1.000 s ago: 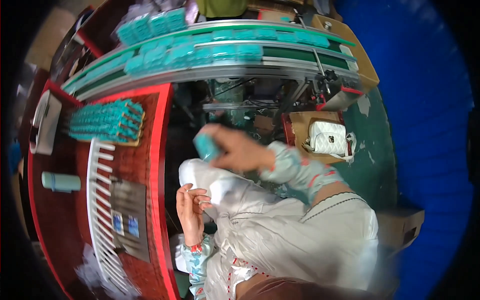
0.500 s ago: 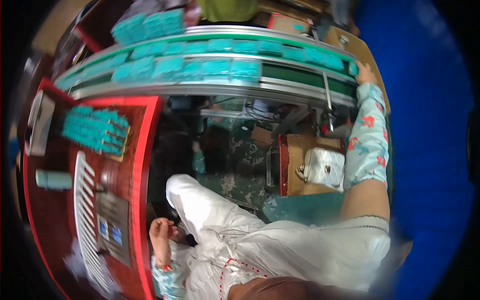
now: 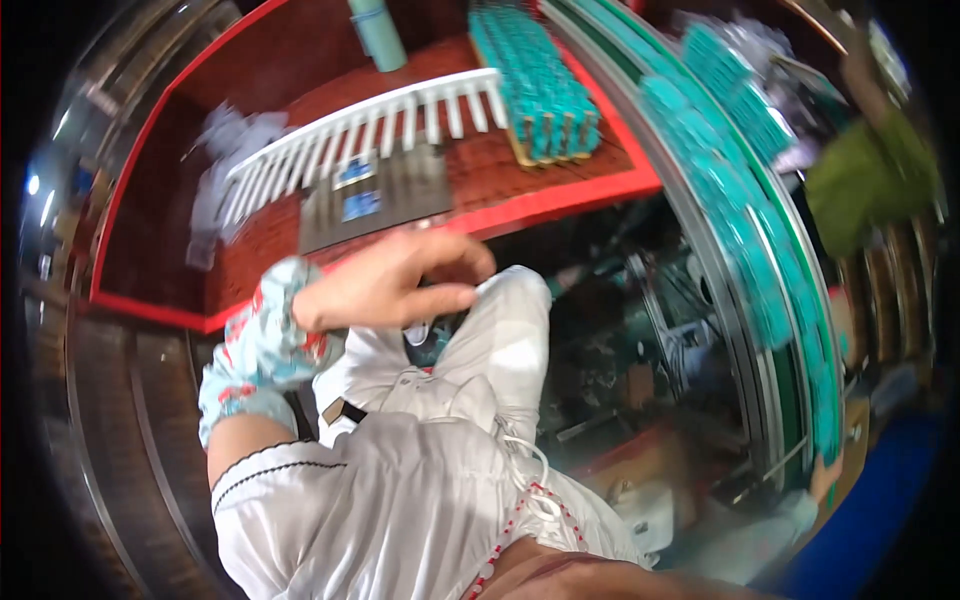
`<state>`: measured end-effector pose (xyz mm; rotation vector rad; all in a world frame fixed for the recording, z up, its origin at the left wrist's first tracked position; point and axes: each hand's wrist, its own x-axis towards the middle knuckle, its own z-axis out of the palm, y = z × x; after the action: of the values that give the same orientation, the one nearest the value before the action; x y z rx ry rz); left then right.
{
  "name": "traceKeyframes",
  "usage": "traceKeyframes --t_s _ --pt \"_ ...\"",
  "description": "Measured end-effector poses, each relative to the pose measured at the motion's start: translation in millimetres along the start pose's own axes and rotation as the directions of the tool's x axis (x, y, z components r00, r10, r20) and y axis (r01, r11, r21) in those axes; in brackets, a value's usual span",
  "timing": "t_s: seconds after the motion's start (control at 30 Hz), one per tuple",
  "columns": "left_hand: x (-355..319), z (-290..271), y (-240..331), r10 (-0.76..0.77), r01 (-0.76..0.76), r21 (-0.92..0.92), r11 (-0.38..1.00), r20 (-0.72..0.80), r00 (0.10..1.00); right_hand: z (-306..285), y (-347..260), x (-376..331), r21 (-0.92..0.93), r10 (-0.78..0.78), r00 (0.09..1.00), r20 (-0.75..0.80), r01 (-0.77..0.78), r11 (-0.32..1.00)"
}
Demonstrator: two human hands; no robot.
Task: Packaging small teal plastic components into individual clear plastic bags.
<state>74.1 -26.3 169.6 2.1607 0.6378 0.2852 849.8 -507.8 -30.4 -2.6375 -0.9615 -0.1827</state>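
Observation:
My left hand point(image 3: 395, 280) is raised above my lap in front of the red-edged tabletop point(image 3: 560, 205). Its fingers curve loosely, the thumb stands apart, and nothing is in it. At the lower right, my right hand point(image 3: 825, 478) reaches to the end of the conveyor, by the last of a row of teal packets point(image 3: 822, 400). Blur and the small size hide its fingers. On the tabletop lie a white slatted rack point(image 3: 330, 125), a grey metal plate point(image 3: 425, 190) with blue labels, and a stack of teal packets point(image 3: 535, 85) on a board.
A conveyor point(image 3: 700, 200) with metal rails runs along the right, carrying several teal packets. A pale green cylinder point(image 3: 378, 35) stands at the table's back. Clear plastic bags point(image 3: 235, 140) lie at its left. A white bag point(image 3: 645, 515) sits low by my right arm.
The view has swung left, bringing the red table to the centre. My left hand has risen from beside my lap to in front of the table. My right hand stays at the conveyor's end.

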Motion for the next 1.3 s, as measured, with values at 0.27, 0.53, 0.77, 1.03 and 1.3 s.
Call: traceKeyframes --t_s 0.27,0.53,0.77,1.03,1.3 --pt "-13.9 -169.1 -150.4 -0.031 0.413 0.753 0.512 -0.464 0.885 -104.0 -409.8 -116.5 0.485 -0.068 0.981 -0.182 0.15 0.862" --pt "-20.4 -244.4 -229.4 -0.222 0.429 0.528 0.733 -0.41 0.885 36.5 -606.0 -175.1 0.868 -0.582 0.793 0.18 0.149 0.473" --pt "-59.8 -263.7 -114.5 0.287 0.097 0.33 0.939 -0.907 0.309 89.5 -778.0 -185.9 0.996 -0.867 0.491 0.088 -0.048 0.074" --pt "-299.2 -97.2 -69.4 0.181 -0.895 0.111 0.431 -0.983 -0.035 58.9 -940.8 -341.0 0.644 -0.864 -0.457 -0.212 -0.731 0.228" --pt "-334.7 -21.0 39.6 0.404 0.711 0.095 0.697 -0.871 -0.28 -62.6 -1013.5 -430.9 0.517 -0.652 -0.742 -0.157 -0.624 0.586"
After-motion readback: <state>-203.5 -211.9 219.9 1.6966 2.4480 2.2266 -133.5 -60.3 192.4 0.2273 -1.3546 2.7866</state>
